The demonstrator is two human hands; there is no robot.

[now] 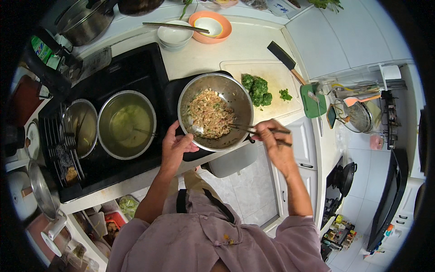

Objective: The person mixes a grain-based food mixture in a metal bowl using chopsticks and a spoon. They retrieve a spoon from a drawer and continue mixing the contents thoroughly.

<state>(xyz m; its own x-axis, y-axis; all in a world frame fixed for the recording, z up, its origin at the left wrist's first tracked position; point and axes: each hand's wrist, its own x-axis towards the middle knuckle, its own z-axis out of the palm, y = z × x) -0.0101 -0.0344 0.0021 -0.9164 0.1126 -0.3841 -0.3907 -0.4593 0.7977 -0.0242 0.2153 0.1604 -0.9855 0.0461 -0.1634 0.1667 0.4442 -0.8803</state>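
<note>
A stainless steel bowl (215,79) holds a chopped, minced-looking mixture (210,112) flecked with green. At the bowl's lower left rim, my left hand (176,146) grips the edge, thumb on top. My right hand (275,142), right of the bowl, is closed around dark chopsticks (244,128) whose tips reach into the mixture. Clumps of dark green leafy vegetable (259,89) and a small pile of chopped greens (285,95) lie on a pale cutting board (278,73) beyond the bowl. A cleaver (282,55) with a wooden handle rests across the board's far right corner.
In the black sink (136,69) at left stand a pot of greenish liquid (127,125) and another metal bowl (81,129). Stacked white bowls (175,34) and an orange bowl (226,32) stand at the back. A green container (311,102) is right of the board.
</note>
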